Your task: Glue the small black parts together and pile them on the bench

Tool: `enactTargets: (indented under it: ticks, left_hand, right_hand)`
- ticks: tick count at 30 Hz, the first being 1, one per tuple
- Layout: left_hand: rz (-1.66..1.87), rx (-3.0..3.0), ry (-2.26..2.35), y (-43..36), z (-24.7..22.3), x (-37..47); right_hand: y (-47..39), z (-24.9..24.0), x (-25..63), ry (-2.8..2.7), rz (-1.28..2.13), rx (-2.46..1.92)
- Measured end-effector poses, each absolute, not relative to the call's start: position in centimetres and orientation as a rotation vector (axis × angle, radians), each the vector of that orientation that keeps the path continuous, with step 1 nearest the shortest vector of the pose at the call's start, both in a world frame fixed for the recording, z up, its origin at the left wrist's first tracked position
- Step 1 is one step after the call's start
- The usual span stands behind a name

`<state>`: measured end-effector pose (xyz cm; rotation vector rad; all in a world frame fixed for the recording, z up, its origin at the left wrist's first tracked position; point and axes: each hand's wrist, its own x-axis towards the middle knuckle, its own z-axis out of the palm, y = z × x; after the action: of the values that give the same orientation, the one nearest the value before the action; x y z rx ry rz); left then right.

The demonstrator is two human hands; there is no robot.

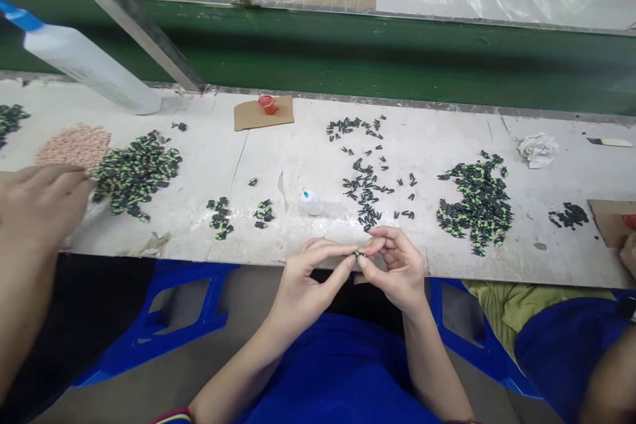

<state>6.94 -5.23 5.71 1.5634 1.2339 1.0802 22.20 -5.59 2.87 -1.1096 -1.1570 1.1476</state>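
Between the fingertips of both hands, just past the table's front edge, is a small black-and-green part (356, 254). My left hand (313, 275) pinches it from the left with thumb and forefinger. From the other side my right hand (395, 265) grips it, its remaining fingers curled. The part's exact kind is too small to make out. Straight ahead of the hands lies a loose strip of small black pieces (368, 192). A small squeeze bottle with a blue tip (311, 202) stands left of these, near two little clusters of black-and-green parts (264, 214).
Larger heaps of black-and-green parts (136, 175) lie left and right. Beige pieces (74, 146) sit beside a co-worker's hand (42, 202). A big white bottle (92, 66) leans at back left. A red cup (267, 104) rests on cardboard (246, 116). Another person's hand shows at far right.
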Motion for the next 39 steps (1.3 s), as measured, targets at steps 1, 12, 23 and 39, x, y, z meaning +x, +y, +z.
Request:
enactTargets:
  ticks: [1, 12, 23, 39]
  left_hand:
    - [1.071, 1.561, 1.255, -5.3, 5.7, 6.9]
    - [1.085, 1.722, 1.366, -5.9, 5.3, 7.2]
    - [1.092, 1.797, 1.377, -5.8, 4.1, 7.8]
    - [1.073, 1.522, 1.565, -5.1, 2.9, 4.3]
  right_hand:
    - [-5.7, 3.0, 22.3, -1.187, 1.133, -1.117]
    - [-6.4, 3.5, 22.7, -1.424, 0.999, -1.164]
    - [-6.1, 2.2, 22.5, -1.260, 1.108, -1.214]
    - [-5.5, 0.8, 31.7, -1.047, 0.133, -1.838]
